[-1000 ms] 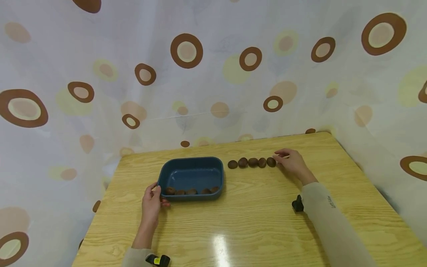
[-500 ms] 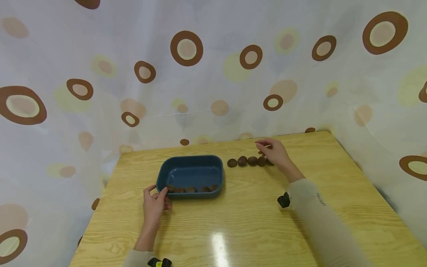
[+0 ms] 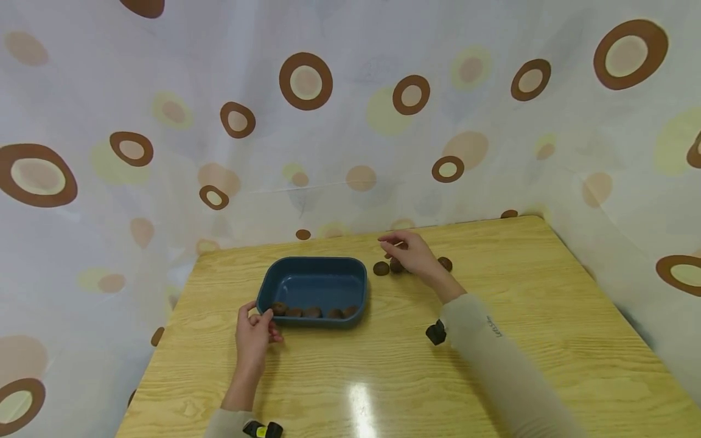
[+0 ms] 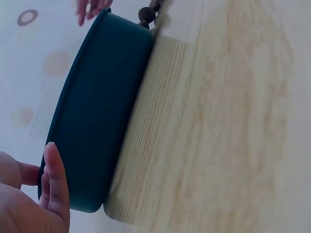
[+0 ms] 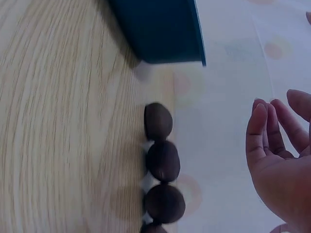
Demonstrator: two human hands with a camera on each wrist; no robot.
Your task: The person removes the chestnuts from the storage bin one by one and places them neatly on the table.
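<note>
In the head view, a dark blue rectangular tub (image 3: 358, 295) sits on the table with several brown round pieces (image 3: 313, 312) along its near side. My left hand (image 3: 254, 334) pinches the tub's near left corner, thumb at the rim. The left wrist view shows its fingers (image 4: 57, 182) against the outer wall. Right of the tub lies a row of dark brown rounded pieces (image 3: 381, 268), their exact kind unclear. Above that row is my right hand (image 3: 412, 255), hiding its middle. Loosely bent, its fingers (image 5: 256, 127) show nothing between them in the right wrist view.
A light wood-grain table (image 3: 328, 377) carries everything. Pale curtain-like sheeting (image 3: 350, 121) printed with brown rings stands behind and beside it. Each wrist wears a small black device (image 3: 436, 333).
My right hand has moved left from the row's right end to above its left part. The rightmost piece stays on the table. The left hand remains at the tub's corner.
</note>
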